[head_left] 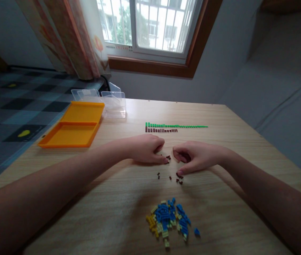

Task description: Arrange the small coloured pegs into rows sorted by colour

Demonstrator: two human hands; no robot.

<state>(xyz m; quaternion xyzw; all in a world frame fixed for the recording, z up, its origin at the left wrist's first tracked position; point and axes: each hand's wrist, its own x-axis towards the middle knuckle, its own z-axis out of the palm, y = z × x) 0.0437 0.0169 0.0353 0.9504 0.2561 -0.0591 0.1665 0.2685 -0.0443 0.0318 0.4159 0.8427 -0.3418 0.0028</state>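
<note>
My left hand (pixel 148 148) rests on the table with its fingers curled in. Its outstretched thumb touches a few small dark-brown toy bricks (pixel 168 157). Facing it, my right hand (pixel 199 156) also has curled fingers, and its thumb tip presses at another little cluster of brown bricks (pixel 181 177). Whatever lies inside either curl is hidden. A few single brown bricks (pixel 158 175) are scattered between and below the hands. Beyond them run a row of green bricks (pixel 166 125) and a shorter row of brown bricks (pixel 161 130), set out side by side.
Nearer me lies a loose heap of blue, pale-yellow and yellow bricks (pixel 163 216), with one blue brick (pixel 196 232) apart. An orange case (pixel 94 132) lies open at the left. Clear plastic boxes (pixel 114 109) stand behind it on the wooden table (pixel 232 131).
</note>
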